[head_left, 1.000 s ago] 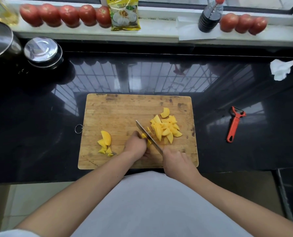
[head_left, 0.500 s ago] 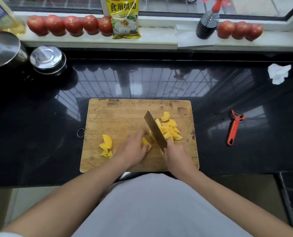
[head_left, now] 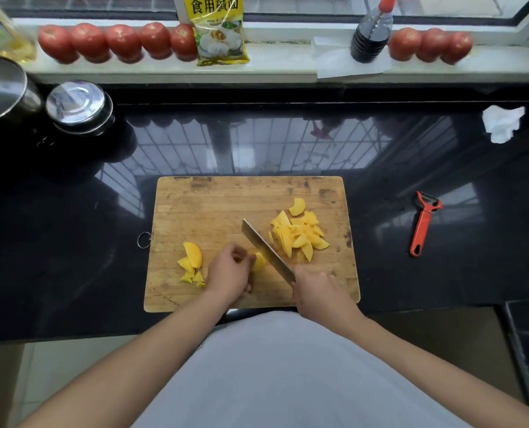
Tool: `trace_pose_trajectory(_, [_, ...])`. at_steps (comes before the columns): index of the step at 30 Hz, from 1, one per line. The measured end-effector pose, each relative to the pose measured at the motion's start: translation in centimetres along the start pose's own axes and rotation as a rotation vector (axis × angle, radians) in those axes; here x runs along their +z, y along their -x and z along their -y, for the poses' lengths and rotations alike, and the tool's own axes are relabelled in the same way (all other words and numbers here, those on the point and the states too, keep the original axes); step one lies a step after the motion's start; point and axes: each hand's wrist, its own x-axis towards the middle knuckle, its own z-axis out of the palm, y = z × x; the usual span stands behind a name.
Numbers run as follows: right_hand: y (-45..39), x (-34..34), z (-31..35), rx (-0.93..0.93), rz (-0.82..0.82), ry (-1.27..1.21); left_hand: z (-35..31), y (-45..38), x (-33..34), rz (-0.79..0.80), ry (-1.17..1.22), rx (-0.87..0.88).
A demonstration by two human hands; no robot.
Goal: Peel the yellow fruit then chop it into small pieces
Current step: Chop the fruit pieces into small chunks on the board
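A wooden cutting board [head_left: 213,205] lies on the black counter. A heap of cut yellow fruit pieces [head_left: 300,234] sits on its right half, and a smaller group of yellow pieces [head_left: 191,264] lies at its left. My left hand [head_left: 229,271] holds a yellow fruit piece [head_left: 259,261] with curled fingers near the board's front. My right hand [head_left: 317,291] grips the handle of a cleaver [head_left: 266,250], whose blade slants up-left just right of that piece.
A red peeler [head_left: 423,223] lies on the counter to the right, with a crumpled white tissue [head_left: 502,123] beyond it. Two lidded steel pots [head_left: 78,106] stand at the back left. Tomatoes [head_left: 118,41], a yellow packet [head_left: 218,29] and a dark bottle [head_left: 369,38] line the windowsill.
The cleaver's blade has come down from a raised, flatter showing to edge-down beside the held piece. My left hand stays on the piece; the view has shifted slightly.
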Motion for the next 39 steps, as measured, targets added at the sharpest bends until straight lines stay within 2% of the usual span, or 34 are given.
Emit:
trace_pose_trajectory(6, [0.1,0.1,0.4,-0.042,0.004,0.029,-0.6,0.0,1.6,-0.031,0.179,-0.123])
trace_pose_trajectory(15, [-0.6,0.0,1.5,-0.022,0.078,0.064,-0.8,-0.4,1.9,-0.043,0.158,-0.136])
trace_pose_trajectory(22, [-1.5,-0.1,2.2,0.013,-0.066,-0.051,-0.9,0.3,1.5,-0.004,0.154,-0.135])
trace_pose_trajectory(32, [0.1,-0.2,1.6,-0.020,0.054,0.001,-0.4,-0.2,1.9,-0.075,0.082,-0.118])
trace_pose_trajectory(39, [-0.8,0.0,2.5,-0.016,0.099,0.051,-0.5,-0.3,1.8,-0.060,0.052,-0.099])
